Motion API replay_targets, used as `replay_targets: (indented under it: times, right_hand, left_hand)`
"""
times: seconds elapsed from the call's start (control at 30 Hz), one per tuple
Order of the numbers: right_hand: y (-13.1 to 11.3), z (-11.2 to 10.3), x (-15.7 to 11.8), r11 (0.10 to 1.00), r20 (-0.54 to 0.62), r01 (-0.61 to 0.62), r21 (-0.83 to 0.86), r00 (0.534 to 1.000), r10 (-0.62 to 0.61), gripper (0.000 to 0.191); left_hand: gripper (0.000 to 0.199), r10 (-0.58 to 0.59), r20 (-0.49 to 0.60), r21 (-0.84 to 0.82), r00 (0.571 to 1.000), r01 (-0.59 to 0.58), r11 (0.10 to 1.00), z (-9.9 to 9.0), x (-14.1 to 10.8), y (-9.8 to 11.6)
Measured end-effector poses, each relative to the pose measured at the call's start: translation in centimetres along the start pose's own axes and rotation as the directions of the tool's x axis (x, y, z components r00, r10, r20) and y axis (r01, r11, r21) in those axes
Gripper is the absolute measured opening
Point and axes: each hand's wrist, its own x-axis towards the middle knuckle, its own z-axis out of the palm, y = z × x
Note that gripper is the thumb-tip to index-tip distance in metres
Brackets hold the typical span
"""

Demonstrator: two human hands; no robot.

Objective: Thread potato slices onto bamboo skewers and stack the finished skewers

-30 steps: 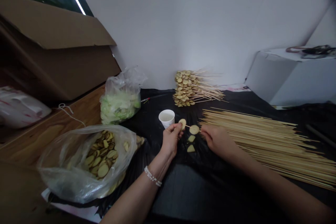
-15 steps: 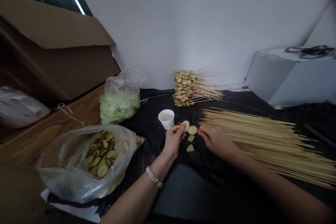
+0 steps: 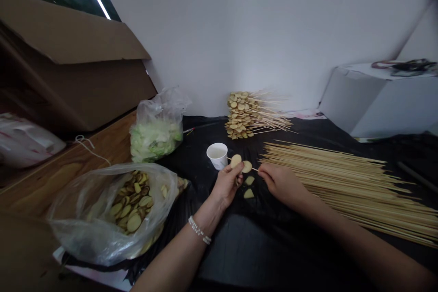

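My left hand (image 3: 227,185), with a beaded bracelet at the wrist, pinches round pale slices (image 3: 236,160) threaded on a thin stick. The stick's right end (image 3: 254,169) is between the closed fingers of my right hand (image 3: 278,181). Two loose slices (image 3: 248,193) lie on the black sheet (image 3: 236,246) just below, between the hands. A white paper cup (image 3: 216,163) stands beside my left hand, by the stick's left tip. Right of my right hand lies a wide bundle of bare sticks (image 3: 345,182).
An open plastic bag (image 3: 82,232) holds many slices at the left. Behind it stands a bag of green leaves (image 3: 155,139). Loaded skewers (image 3: 239,116) are piled near the wall. A cardboard box (image 3: 85,86) is at the left, a white box (image 3: 386,100) at the right.
The threaded slices have moved a little left along with my left hand's grip. More bare stick now shows between them and my right hand.
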Motion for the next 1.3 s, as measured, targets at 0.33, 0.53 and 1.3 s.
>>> replay_targets:
  times: [0.33, 0.53, 1.3]
  right_hand:
    - [-0.7, 0.4, -0.3, 0.999, 0.047, 0.016, -0.047, 0.999, -0.013, 0.028]
    - [-0.7, 0.1, -0.1, 0.998, 0.031, -0.014, -0.062, 0.999, 0.016, 0.028]
    - [-0.5, 0.0, -0.1, 1.0, 0.049, 0.0, 0.015, 0.999, -0.001, 0.028]
  left_hand:
    - [0.034, -0.034, 0.065, 0.052, 0.997, 0.031, 0.998, 0.2, -0.5, -0.8]
    - [0.034, -0.037, 0.075, 0.043, 0.997, 0.034, 0.999, 0.3, -0.5, -0.7]
    - [0.031, 0.217, -0.074, 0.075, 0.973, -0.212, 0.974, -0.7, 0.6, 0.1]
